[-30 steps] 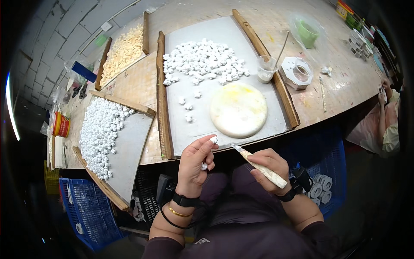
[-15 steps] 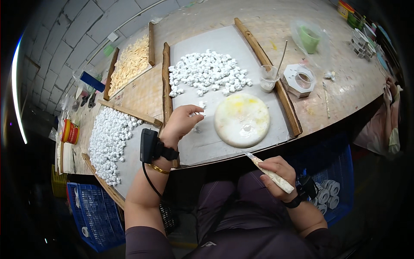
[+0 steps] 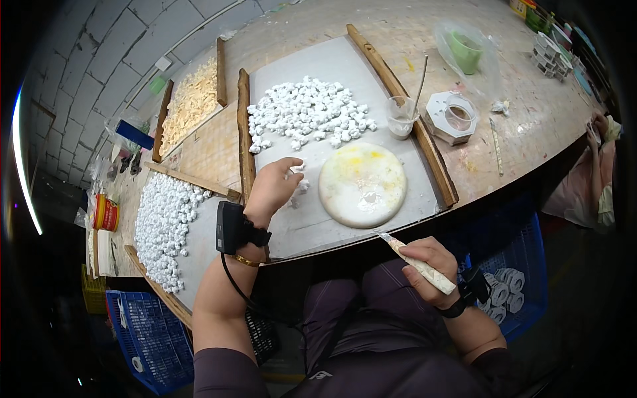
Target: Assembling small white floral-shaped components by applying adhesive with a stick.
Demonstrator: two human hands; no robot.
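Observation:
My left hand (image 3: 273, 189) hovers low over the grey board (image 3: 292, 232), its thumb and forefinger bent but apart. Beside and partly behind its fingertips lie a few small white lumpy pieces (image 3: 302, 187). In my right hand (image 3: 431, 259) is a slim tool with a pale, wrapped-looking handle (image 3: 428, 273) and a narrow metal tip, whose exact kind I cannot make out. That tip points at the near edge of a round white slab (image 3: 363, 192) with yellow smears and a wet shine. Behind it spreads a heap of white pieces (image 3: 308, 109).
Wooden strips (image 3: 434, 159) border the board. A clear cup (image 3: 401, 123) with a stick stands by the right strip, near an octagonal white block (image 3: 451, 117). More white pieces (image 3: 162, 225) lie left; cream pieces (image 3: 192, 99) lie farther back. A co-worker's hand (image 3: 599, 126) shows far right.
The whole view has shifted a little, so the board and slab appear farther left. My left hand stays by the loose white pieces; my right hand keeps its hold on the tool.

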